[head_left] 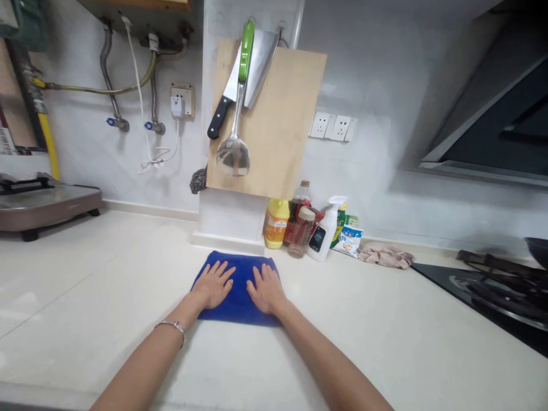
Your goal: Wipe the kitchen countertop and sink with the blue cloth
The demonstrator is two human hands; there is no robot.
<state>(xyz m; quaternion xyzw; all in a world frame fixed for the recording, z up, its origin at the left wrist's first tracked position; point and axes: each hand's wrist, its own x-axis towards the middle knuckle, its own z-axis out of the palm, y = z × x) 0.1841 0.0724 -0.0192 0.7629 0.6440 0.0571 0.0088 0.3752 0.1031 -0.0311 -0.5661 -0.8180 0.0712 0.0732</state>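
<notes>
A blue cloth (240, 299) lies spread on the white countertop (128, 285), near the foot of the wall pillar. My left hand (214, 284) rests flat on the cloth's left part, fingers spread, with a silver bracelet (173, 327) on that wrist. On the right part of the same cloth, my right hand (266, 288) lies palm down, its fingers also apart. Neither hand grips anything. A strip of blue shows between the two hands.
Behind the cloth stand a yellow bottle (277, 224), a brown-lidded jar (302, 233) and a white spray bottle (324, 231). A crumpled rag (385, 255) and gas stove (492, 291) are right. A portable stove (47, 205) sits left. A cutting board (278, 125) hangs above.
</notes>
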